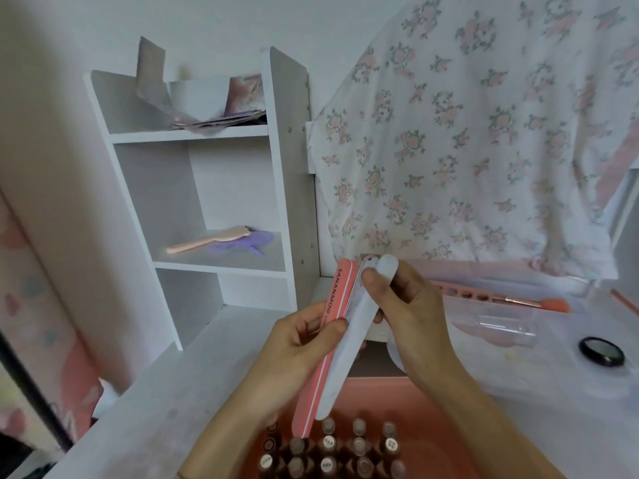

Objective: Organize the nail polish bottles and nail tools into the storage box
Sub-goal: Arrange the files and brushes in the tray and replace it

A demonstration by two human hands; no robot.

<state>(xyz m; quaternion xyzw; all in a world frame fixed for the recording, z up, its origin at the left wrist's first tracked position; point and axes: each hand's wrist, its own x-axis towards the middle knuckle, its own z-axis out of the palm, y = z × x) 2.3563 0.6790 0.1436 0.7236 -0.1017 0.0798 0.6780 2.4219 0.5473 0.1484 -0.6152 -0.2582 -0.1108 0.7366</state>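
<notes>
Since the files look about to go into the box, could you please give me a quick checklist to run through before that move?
1. Left hand grips the pink file: ok.
2. Right hand holds the white file: ok.
3. Files squared into one stack: not ok, tops splay apart.
4. Pink box below the hands: ok.
5. Free floor in the box beside the bottles: ok, bare to their right.
6. Files fit lying flat: cannot tell.
</notes>
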